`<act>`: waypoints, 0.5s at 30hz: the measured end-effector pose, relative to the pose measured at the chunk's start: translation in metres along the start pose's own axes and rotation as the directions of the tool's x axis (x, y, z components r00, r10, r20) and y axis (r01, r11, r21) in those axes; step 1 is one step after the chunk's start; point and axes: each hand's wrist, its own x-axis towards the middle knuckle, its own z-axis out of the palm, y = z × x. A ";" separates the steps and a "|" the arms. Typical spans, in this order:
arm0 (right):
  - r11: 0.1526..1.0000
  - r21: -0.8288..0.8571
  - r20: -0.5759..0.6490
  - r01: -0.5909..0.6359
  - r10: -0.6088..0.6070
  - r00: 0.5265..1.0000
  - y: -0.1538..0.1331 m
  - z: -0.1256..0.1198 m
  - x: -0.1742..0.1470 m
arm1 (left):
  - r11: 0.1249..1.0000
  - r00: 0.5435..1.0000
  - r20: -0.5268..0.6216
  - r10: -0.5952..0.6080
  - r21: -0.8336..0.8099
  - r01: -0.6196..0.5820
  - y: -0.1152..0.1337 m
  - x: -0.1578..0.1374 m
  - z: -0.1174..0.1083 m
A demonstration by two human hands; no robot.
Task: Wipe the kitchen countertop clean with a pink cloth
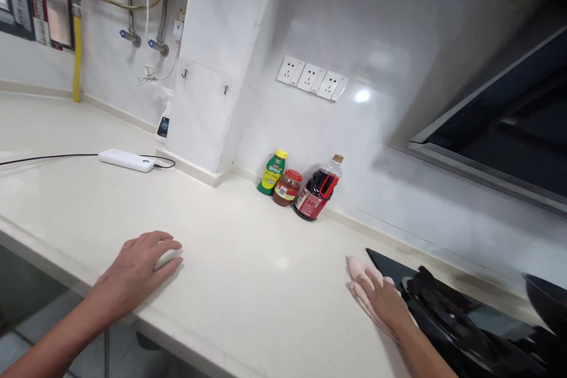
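On the left, near the counter's front edge, my left hand [137, 269] curves palm down with its fingers closed round a small white rounded object [168, 257]. Most of that object is hidden under the palm, so its kind is unclear. Over to the right, my right hand [383, 298] presses on a pale pink cloth [358, 269], its fingers bunched into the folds. The cloth lies on the cream countertop [248, 289], against the left edge of the black glass stove [390, 263].
Along the wall stand a green bottle with a yellow cap [271, 174], a red-lidded jar [287, 188] and a large dark sauce bottle [315, 192]. A white power bank [126, 159] with a black cable lies left. A spray bottle [163, 118] stands behind the pillar; a wok [547, 301] is far right.
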 end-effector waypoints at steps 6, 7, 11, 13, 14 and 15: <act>0.986 0.030 0.078 -0.163 0.160 0.984 -0.016 0.011 0.091 | 0.999 0.999 -0.017 -0.032 -0.016 0.032 -0.008 -0.004 0.007; 0.983 0.036 0.092 -0.179 0.175 0.980 -0.020 0.012 0.102 | 0.999 0.999 -0.015 -0.046 -0.024 0.045 -0.009 -0.005 0.007; 0.974 0.059 0.138 -0.219 0.209 0.968 -0.054 0.015 0.137 | 0.997 0.997 -0.021 -0.070 -0.043 0.069 -0.008 -0.006 0.007; 0.976 0.070 0.157 -0.204 0.191 0.969 -0.080 0.016 0.146 | 0.998 0.998 -0.043 -0.054 -0.045 0.052 -0.007 -0.006 0.007; 0.979 0.077 0.165 -0.188 0.174 0.971 -0.094 0.016 0.147 | 0.998 0.997 -0.061 -0.039 -0.041 0.037 -0.006 -0.006 0.006; 0.982 0.083 0.173 -0.168 0.152 0.973 -0.109 0.017 0.147 | 0.999 0.996 -0.083 -0.020 -0.035 0.017 -0.004 -0.006 0.005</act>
